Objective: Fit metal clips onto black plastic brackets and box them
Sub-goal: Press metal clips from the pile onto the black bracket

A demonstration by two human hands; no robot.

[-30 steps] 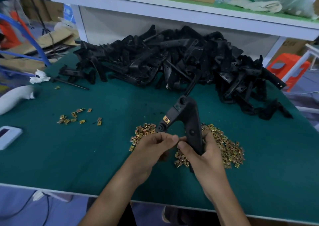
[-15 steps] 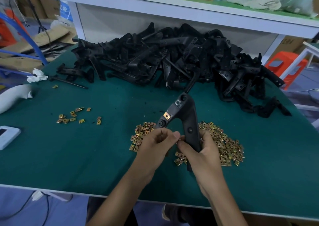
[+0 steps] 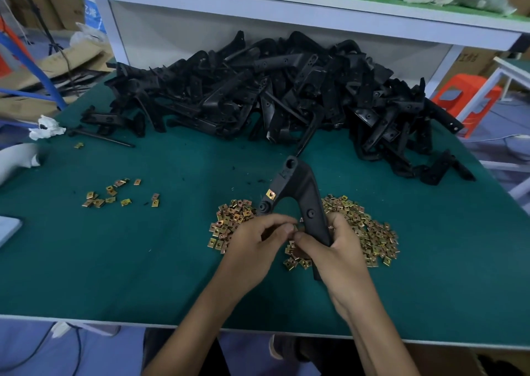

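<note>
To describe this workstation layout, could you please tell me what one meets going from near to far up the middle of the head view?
Right hand → held bracket → heap of black brackets → white shelf.

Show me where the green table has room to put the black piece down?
Most room: the front-left mat, between the small clip scatter and the near edge. Also front right, past the big clip pile. Crowded: the bracket heap at the back, and the middle, where the right hand grips the bracket.
</note>
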